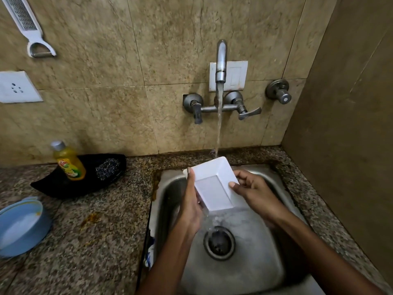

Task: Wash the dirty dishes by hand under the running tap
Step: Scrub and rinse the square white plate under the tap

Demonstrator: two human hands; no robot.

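The yellow dish soap bottle [69, 163] carries a red label that partly reads "Vim".

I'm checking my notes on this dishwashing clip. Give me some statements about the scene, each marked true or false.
1. Both hands hold the white rectangular dish. True: left hand, right hand.
2. The tap is off. False: water runs onto the dish.
3. The yellow soap bottle lies in the sink. False: it rests on a black tray on the counter.
4. A blue bowl sits on the counter. True.
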